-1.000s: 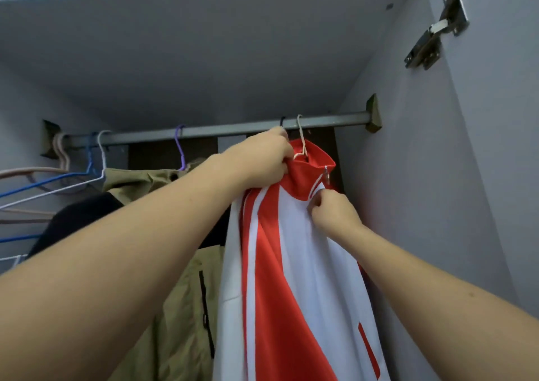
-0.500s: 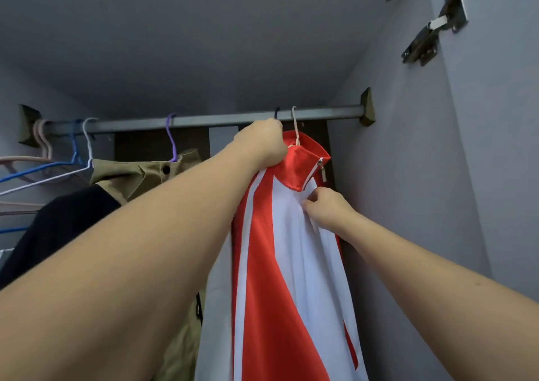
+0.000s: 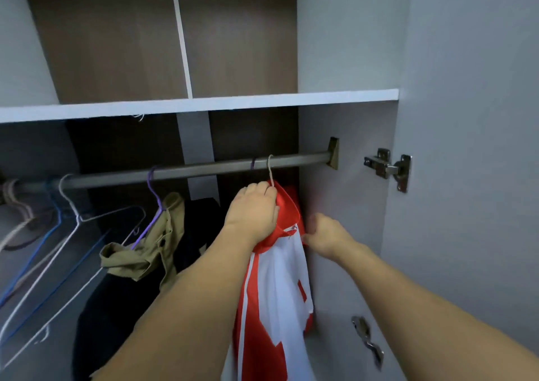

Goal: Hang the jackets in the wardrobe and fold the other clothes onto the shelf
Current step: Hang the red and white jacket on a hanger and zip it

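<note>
A red and white jacket (image 3: 280, 287) hangs from a pale hanger hook (image 3: 270, 170) on the grey wardrobe rail (image 3: 204, 169), near its right end. My left hand (image 3: 253, 214) grips the jacket's red collar just under the hook. My right hand (image 3: 328, 234) pinches the jacket's front edge at the right, close to the wardrobe's side wall. A khaki jacket (image 3: 145, 252) hangs on a purple hanger (image 3: 153, 202) to the left, with a dark garment (image 3: 116, 307) beside and below it.
A white shelf (image 3: 204, 105) runs above the rail. Several bare wire hangers (image 3: 58, 234) hang at the left end. The right side wall (image 3: 344, 205) carries a door hinge (image 3: 390, 169) and a lower hinge (image 3: 367, 340).
The view has tilted so the rail sits lower and the shelf above shows. My left hand keeps its grip on the collar; my right hand has shifted slightly right along the jacket's edge.
</note>
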